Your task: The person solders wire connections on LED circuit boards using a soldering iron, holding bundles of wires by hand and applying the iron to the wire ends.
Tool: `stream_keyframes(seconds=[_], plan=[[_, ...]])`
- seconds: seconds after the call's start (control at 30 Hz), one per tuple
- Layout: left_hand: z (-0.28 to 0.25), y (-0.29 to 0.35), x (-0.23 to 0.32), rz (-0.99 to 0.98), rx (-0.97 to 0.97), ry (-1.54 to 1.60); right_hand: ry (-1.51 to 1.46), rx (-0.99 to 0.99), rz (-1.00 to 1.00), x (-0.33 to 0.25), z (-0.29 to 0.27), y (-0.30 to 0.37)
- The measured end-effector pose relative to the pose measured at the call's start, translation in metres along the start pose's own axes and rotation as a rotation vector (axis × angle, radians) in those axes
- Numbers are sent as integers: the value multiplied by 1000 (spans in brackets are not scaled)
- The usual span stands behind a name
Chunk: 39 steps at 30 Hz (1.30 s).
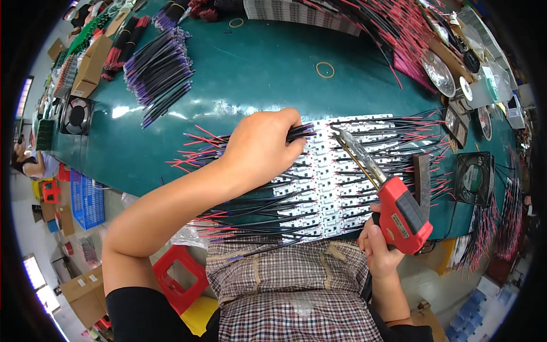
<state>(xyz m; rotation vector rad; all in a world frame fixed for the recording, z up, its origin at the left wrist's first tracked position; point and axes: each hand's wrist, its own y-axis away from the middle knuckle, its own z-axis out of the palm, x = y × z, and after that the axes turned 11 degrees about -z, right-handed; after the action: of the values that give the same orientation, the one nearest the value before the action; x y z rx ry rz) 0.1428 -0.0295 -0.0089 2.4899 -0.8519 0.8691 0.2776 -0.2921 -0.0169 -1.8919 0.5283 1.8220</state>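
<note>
My left hand [262,142] is closed round a small bunch of black wires [301,131], their ends poking out over the upper part of a white circuit board panel [325,196]. In my right hand [380,251] is a red and black soldering gun [403,216]. Its metal tip points up and left, close to the panel's top rows and a little right of the held wire ends. Black wires with red ends [242,219] fan out from both sides of the panel. My left fingers partly hide the wires they grip.
Purple-tipped black wires [159,71] lie piled at the far left of the green table [256,68]. A fan [76,115] stands at the left edge, another fan [474,178] at the right. A dark bar [421,185] rests across the right-hand wires. Red wires [387,28] crowd the far right.
</note>
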Motion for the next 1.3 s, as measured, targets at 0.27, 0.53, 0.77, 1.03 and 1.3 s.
stream_keyframes(seconds=[0.27, 0.53, 0.77, 1.03, 1.3], plan=[[5, 1, 4, 58, 60, -141, 211, -101, 14, -9, -1, 12], [6, -1, 1, 55, 65, -161, 278, -168, -19, -7, 5, 5], [9, 0, 1, 77, 92, -155, 260, -135, -4, -6, 11, 5], [10, 0, 2, 126, 91, -213, 259, -172, 75, -1, 7, 7], [10, 0, 3, 127, 74, -236, 236, -140, 240, -13, 10, 4]])
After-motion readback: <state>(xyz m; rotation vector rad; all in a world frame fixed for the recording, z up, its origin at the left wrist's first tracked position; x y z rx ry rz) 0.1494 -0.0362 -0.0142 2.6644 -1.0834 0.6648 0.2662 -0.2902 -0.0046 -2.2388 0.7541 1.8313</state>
